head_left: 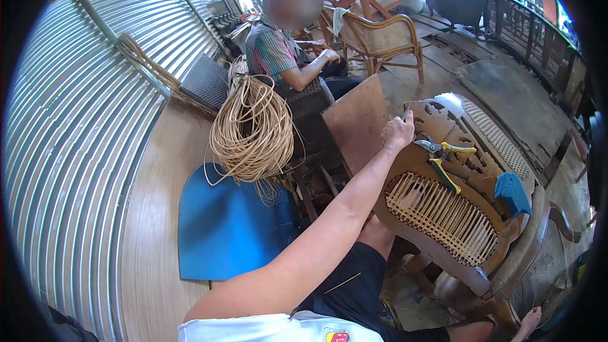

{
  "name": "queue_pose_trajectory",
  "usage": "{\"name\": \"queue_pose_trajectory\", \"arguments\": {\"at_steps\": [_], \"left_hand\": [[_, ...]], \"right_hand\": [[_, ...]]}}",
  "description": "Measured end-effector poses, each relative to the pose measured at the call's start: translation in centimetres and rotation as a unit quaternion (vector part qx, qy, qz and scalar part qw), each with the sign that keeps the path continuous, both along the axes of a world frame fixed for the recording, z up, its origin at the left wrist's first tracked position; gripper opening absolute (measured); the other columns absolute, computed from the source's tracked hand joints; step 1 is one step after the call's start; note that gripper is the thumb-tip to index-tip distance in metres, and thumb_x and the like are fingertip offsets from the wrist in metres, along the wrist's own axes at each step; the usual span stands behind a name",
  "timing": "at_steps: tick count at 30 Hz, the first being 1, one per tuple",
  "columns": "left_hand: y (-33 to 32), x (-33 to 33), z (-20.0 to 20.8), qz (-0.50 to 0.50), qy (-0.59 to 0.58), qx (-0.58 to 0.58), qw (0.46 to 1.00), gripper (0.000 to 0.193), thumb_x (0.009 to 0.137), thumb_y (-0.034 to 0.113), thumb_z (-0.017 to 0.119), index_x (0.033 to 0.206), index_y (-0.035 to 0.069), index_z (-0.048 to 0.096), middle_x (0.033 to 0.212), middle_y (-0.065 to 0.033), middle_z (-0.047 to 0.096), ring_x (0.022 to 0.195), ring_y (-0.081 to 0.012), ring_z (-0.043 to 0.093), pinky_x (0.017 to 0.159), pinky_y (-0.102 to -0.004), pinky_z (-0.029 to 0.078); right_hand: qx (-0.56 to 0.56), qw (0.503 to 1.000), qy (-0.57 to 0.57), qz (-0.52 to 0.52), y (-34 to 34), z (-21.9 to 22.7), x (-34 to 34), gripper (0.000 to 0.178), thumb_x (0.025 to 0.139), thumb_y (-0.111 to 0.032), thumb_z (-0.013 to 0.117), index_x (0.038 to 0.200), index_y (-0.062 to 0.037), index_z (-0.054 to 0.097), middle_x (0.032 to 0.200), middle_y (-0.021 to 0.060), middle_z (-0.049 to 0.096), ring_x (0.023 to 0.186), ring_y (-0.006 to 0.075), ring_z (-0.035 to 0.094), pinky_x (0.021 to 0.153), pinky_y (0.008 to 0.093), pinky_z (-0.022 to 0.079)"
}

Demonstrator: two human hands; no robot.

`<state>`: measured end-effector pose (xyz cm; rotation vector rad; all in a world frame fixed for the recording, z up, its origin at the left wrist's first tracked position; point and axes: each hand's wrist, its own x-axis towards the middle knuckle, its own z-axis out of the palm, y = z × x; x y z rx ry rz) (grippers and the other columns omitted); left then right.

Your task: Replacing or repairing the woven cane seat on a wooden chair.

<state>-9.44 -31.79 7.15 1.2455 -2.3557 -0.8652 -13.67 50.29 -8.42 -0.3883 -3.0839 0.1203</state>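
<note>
1. I count one left hand (pixel 398 132), at the far left corner of one carved wooden chair frame (pixel 480 180). Its fingers are mostly curled, the index reaching out along that corner; whether anything is pinched between them is too small for me to tell.
2. At the lower right I pick up what looks like one right hand (pixel 529 322), low beside the chair; it is so near the dark rim that I cannot tell how open its fingers are or what they hold.
3. One pair of shears (pixel 436 156) lies on the frame towards its left edge, its two yellow handles spread apart.
4. One blue block (pixel 512 194) sits by the frame's right edge.
5. One oval opening near the frame's near edge carries woven cane strips (pixel 443 218).
6. Left of the chair I have one big coil of cane (pixel 253 133) above one blue board (pixel 235 231), and one seated co-worker (pixel 278 57) behind.
7. One red-and-yellow emblem (pixel 337 337) marks the white shirt (pixel 266 329); its lettering is too small for me.
</note>
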Motion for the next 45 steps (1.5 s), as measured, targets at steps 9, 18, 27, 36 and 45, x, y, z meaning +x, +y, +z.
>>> {"name": "queue_pose_trajectory", "arguments": {"at_steps": [9,18,27,36,45], "left_hand": [[-0.2,0.8,0.2,-0.013,-0.006,0.006,1.000,0.081,0.100,0.064,0.030,0.121,-0.004,0.068,0.124,-0.0288,0.066,0.121,-0.0426,0.062,0.103,-0.0513,0.048],[0.1,-2.7,-3.1,-0.155,-0.183,-0.165,0.957,0.070,0.103,0.058,0.023,0.117,0.005,0.067,0.117,-0.0290,0.067,0.114,-0.0425,0.065,0.096,-0.0540,0.051],[-12.9,-4.4,-6.0,-0.083,-0.068,-0.078,0.991,0.103,0.094,0.079,0.026,0.127,-0.012,0.061,0.136,-0.0324,0.058,0.134,-0.0419,0.050,0.114,-0.0456,0.034],[-11.0,-4.9,-6.9,-0.111,-0.031,-0.006,0.993,0.102,0.095,0.078,0.028,0.130,-0.013,0.059,0.138,-0.0302,0.057,0.134,-0.0409,0.050,0.114,-0.0443,0.034],[-10.2,-4.2,-6.8,-0.099,-0.049,-0.023,0.994,0.102,0.095,0.077,0.024,0.129,-0.013,0.060,0.136,-0.0310,0.058,0.133,-0.0429,0.050,0.113,-0.0472,0.035]], "right_hand": [[-0.042,0.999,-0.017,0.029,2.1,-1.9,0.2,0.013,0.096,-0.010,0.052,0.102,0.0000,0.057,0.101,0.0246,0.062,0.099,0.0419,0.060,0.086,0.0484,0.046],[-0.010,0.999,0.009,-0.034,-5.3,6.0,5.6,0.034,0.096,-0.025,0.051,0.126,-0.0142,0.064,0.129,0.0189,0.064,0.119,0.0372,0.062,0.096,0.0499,0.051],[-0.014,0.983,-0.138,-0.118,-9.2,6.8,2.7,0.029,0.085,-0.013,0.063,0.112,-0.0158,0.075,0.118,0.0125,0.072,0.111,0.0343,0.069,0.088,0.0464,0.058],[0.003,0.987,-0.081,-0.136,-7.3,4.8,3.3,0.027,0.084,-0.015,0.065,0.108,-0.0227,0.074,0.114,0.0079,0.073,0.106,0.0317,0.070,0.088,0.0446,0.057],[-0.010,0.991,-0.071,-0.117,-8.2,5.8,3.5,0.027,0.088,-0.013,0.064,0.113,-0.0147,0.075,0.120,0.0130,0.072,0.112,0.0344,0.069,0.091,0.0449,0.058]]}}
